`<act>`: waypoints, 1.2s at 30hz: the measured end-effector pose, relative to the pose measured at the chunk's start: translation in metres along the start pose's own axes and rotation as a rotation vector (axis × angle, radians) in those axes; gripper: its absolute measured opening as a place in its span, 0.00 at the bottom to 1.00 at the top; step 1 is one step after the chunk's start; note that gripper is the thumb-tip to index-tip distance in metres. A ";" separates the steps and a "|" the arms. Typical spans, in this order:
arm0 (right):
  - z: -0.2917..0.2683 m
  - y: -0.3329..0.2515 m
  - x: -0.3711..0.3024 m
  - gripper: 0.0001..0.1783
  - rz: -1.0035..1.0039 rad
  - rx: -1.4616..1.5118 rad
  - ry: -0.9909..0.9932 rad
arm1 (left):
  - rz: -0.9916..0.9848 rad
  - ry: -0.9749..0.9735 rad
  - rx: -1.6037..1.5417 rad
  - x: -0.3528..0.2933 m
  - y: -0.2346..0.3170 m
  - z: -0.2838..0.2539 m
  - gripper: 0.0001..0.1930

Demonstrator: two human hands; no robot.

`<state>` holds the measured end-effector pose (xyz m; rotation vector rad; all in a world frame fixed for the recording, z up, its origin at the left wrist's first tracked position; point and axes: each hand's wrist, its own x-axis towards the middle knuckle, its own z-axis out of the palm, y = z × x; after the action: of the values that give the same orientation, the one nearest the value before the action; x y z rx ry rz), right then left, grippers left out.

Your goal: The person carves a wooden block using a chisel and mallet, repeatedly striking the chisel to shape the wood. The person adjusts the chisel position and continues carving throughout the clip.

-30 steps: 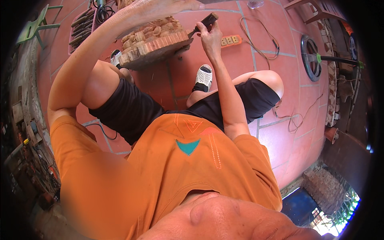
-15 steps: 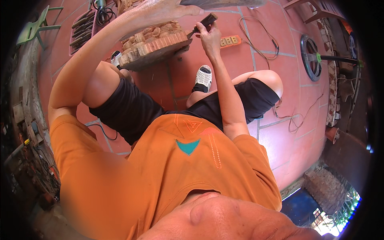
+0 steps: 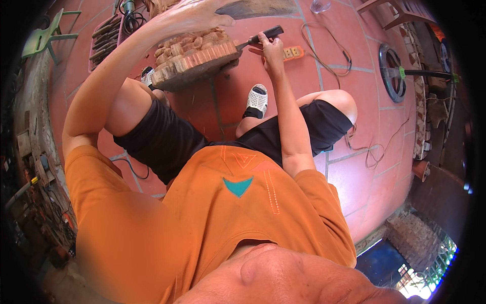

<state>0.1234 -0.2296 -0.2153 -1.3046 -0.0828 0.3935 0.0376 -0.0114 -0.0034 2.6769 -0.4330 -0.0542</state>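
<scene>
A thick carved wooden piece (image 3: 195,61), with rounded relief on top and a striped cut edge, sits on the floor in front of me. My right hand (image 3: 273,52) is closed around a chisel (image 3: 272,32) with a dark handle, its metal tip meeting the right end of the carving. Above the carving, my left hand (image 3: 205,15) is partly cut off by the top edge of the view. From it a blunt grey-brown wooden mallet (image 3: 260,7) reaches rightward above the chisel. The left fingers are mostly hidden; the thumb shows.
An orange power strip (image 3: 292,52) lies just right of my right hand, its cable (image 3: 338,76) looping over the red tiles. Left stands a pink tray (image 3: 91,48) of several carving tools. A green chair (image 3: 43,38) and a black ring-shaped base (image 3: 394,73) flank the floor.
The chisel handle has tipped rightward and lies flatter, its tip still at the carving's end. The mallet shows lower and farther left, and the right hand has shifted slightly right and down.
</scene>
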 end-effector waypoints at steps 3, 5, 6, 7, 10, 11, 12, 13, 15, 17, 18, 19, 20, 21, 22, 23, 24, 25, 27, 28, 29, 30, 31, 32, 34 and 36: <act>0.007 -0.002 -0.007 0.11 -0.085 -0.093 0.022 | -0.055 -0.046 -0.010 -0.002 0.005 -0.008 0.37; 0.009 -0.004 -0.010 0.11 -0.097 -0.122 0.026 | -0.059 -0.063 0.006 -0.004 0.004 -0.006 0.37; 0.009 -0.005 -0.011 0.10 -0.109 -0.131 0.043 | -0.044 -0.055 0.025 -0.004 0.001 -0.004 0.37; 0.010 -0.006 -0.014 0.10 -0.121 -0.141 0.061 | -0.029 -0.048 0.044 -0.005 -0.001 -0.002 0.37; 0.008 -0.008 -0.016 0.10 -0.133 -0.131 0.064 | 0.034 -0.028 0.017 -0.007 -0.002 0.000 0.37; 0.007 -0.009 -0.016 0.10 -0.134 -0.121 0.057 | 0.053 -0.014 0.012 -0.006 -0.002 0.001 0.37; 0.007 -0.010 -0.017 0.10 -0.117 -0.106 0.049 | 0.071 -0.002 0.008 -0.006 -0.002 0.002 0.37; 0.008 -0.010 -0.018 0.10 -0.101 -0.090 0.041 | 0.088 0.010 0.004 -0.006 -0.002 0.002 0.37; 0.009 -0.011 -0.019 0.10 -0.097 -0.088 0.034 | 0.058 -0.001 -0.015 -0.004 0.004 -0.002 0.38; 0.009 -0.009 -0.020 0.10 -0.123 -0.114 0.034 | 0.050 0.003 -0.035 -0.004 0.010 -0.005 0.38; 0.010 -0.010 -0.020 0.10 -0.134 -0.127 0.040 | 0.054 0.013 -0.044 -0.005 0.011 -0.005 0.38; 0.010 -0.010 -0.021 0.10 -0.146 -0.140 0.047 | 0.059 0.023 -0.052 -0.006 0.013 -0.006 0.38; 0.011 -0.010 -0.021 0.10 -0.157 -0.153 0.054 | 0.035 0.011 -0.053 -0.006 0.016 -0.009 0.38; 0.011 -0.009 -0.021 0.10 -0.167 -0.182 0.048 | 0.011 -0.002 -0.054 -0.006 0.019 -0.012 0.38; 0.010 -0.008 -0.021 0.10 -0.178 -0.210 0.042 | -0.013 -0.015 -0.055 -0.006 0.021 -0.013 0.38; 0.010 -0.008 -0.021 0.10 -0.188 -0.239 0.037 | 0.007 0.007 -0.090 -0.006 0.021 -0.012 0.38; 0.010 -0.007 -0.021 0.10 -0.194 -0.254 0.035 | 0.026 0.029 -0.125 -0.006 0.021 -0.012 0.38; 0.010 -0.007 -0.021 0.10 -0.199 -0.270 0.033 | 0.045 0.050 -0.159 -0.005 0.021 -0.011 0.38; 0.011 -0.007 -0.021 0.11 -0.207 -0.270 0.027 | 0.059 0.101 -0.174 -0.006 0.027 -0.013 0.38; 0.011 -0.007 -0.021 0.11 -0.210 -0.255 0.022 | 0.065 0.126 -0.181 -0.007 0.030 -0.014 0.38; 0.012 -0.007 -0.020 0.11 -0.213 -0.239 0.016 | 0.135 0.194 -0.145 -0.004 0.026 -0.010 0.38; 0.012 -0.007 -0.021 0.11 -0.203 -0.218 0.013 | 0.204 0.263 -0.110 -0.001 0.024 -0.006 0.37; 0.014 -0.008 -0.021 0.11 -0.193 -0.197 0.009 | 0.272 0.332 -0.073 0.001 0.022 -0.005 0.37; 0.015 -0.009 -0.021 0.11 -0.183 -0.175 0.004 | 0.167 0.282 -0.073 -0.001 0.020 -0.005 0.37; 0.011 -0.007 -0.021 0.11 -0.192 -0.216 0.010 | -0.031 0.175 -0.085 -0.005 0.044 -0.021 0.37; 0.009 -0.006 -0.021 0.10 -0.204 -0.253 0.011 | -0.135 0.085 -0.047 -0.008 0.063 -0.039 0.37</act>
<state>0.1024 -0.2294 -0.2038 -1.5312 -0.2613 0.2058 0.0160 -0.0473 0.0580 2.6471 -0.2212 0.0095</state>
